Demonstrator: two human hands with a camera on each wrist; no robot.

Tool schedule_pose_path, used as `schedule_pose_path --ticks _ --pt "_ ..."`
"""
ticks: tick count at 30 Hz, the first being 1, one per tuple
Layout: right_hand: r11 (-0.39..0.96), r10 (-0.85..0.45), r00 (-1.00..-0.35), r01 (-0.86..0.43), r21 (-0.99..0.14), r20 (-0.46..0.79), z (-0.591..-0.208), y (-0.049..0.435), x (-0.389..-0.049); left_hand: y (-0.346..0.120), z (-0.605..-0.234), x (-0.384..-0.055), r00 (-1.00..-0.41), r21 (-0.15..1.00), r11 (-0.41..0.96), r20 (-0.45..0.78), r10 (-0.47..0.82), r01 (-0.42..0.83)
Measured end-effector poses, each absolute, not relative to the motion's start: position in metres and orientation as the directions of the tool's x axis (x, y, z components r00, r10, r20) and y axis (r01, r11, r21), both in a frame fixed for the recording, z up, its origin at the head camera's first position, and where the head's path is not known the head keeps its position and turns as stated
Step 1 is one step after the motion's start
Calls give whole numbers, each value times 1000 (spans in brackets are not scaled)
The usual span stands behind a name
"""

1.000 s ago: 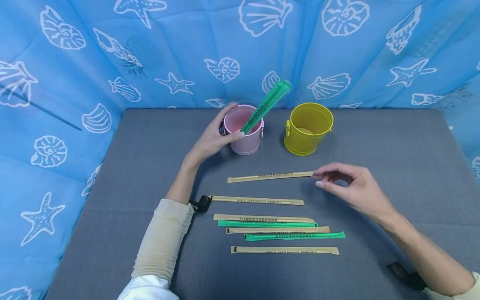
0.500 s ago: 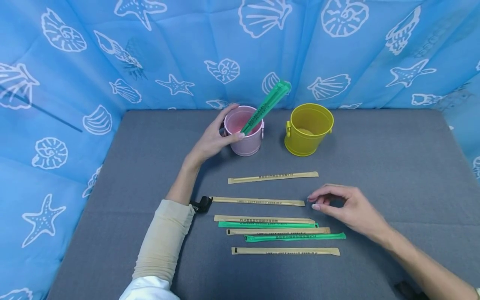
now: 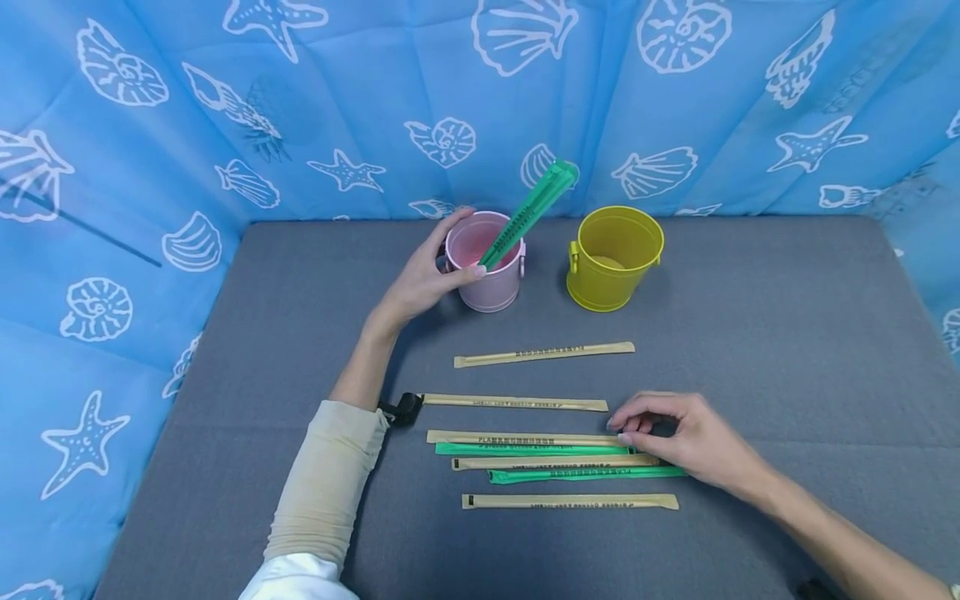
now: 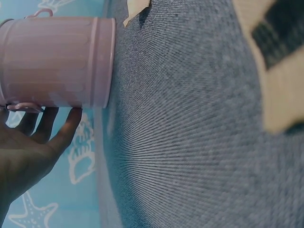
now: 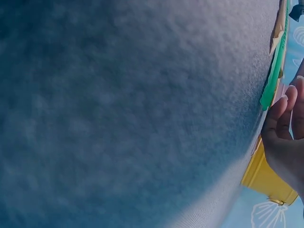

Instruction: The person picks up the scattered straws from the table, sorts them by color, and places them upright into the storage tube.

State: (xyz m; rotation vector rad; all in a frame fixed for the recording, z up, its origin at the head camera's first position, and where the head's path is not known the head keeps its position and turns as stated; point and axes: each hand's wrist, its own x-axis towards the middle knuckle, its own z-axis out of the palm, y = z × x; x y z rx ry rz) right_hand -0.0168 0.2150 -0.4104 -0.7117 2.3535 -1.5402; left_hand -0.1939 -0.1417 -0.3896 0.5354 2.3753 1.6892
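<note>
My left hand (image 3: 422,283) holds the pink bucket (image 3: 491,292) at its left side, with the thumb at the front rim. Green wrapped straws (image 3: 534,207) lean out of this bucket to the right, their lower end beside the thumb. In the left wrist view, the fingers (image 4: 61,133) lie against the bucket's wall. My right hand (image 3: 686,437) hovers with loosely bent fingers over the right ends of a beige wrapped straw (image 3: 517,437) and a green wrapped straw (image 3: 532,449). Nothing shows between its fingertips in the right wrist view.
A yellow bucket (image 3: 607,283) stands right of the pink one. Two beige straws (image 3: 543,355) lie apart in front of the buckets. Nearer lie another beige straw (image 3: 555,462), a green one (image 3: 585,475) and a separate beige one (image 3: 570,501). Behind hangs a blue shell-print curtain (image 3: 360,100).
My right hand has moved toward me, from the farthest beige straw's right end, past the second one, to the closer group. The left hand, bucket and straws have stayed in place.
</note>
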Motion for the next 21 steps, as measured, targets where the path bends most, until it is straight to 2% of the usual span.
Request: schedule_pose_path --ticks 8,14,21 --pt "345 -562 -825 -299 -890 60 -415 216 -14 -141 -390 -193 -922 935 303 57 383 183" --pt "392 -553 -828 -354 -849 90 -415 214 -11 -140 -390 -194 -919 933 304 63 390 193" --pt "438 -554 -830 -358 -825 66 -415 212 -10 -140 -390 -194 -920 937 290 69 385 192"
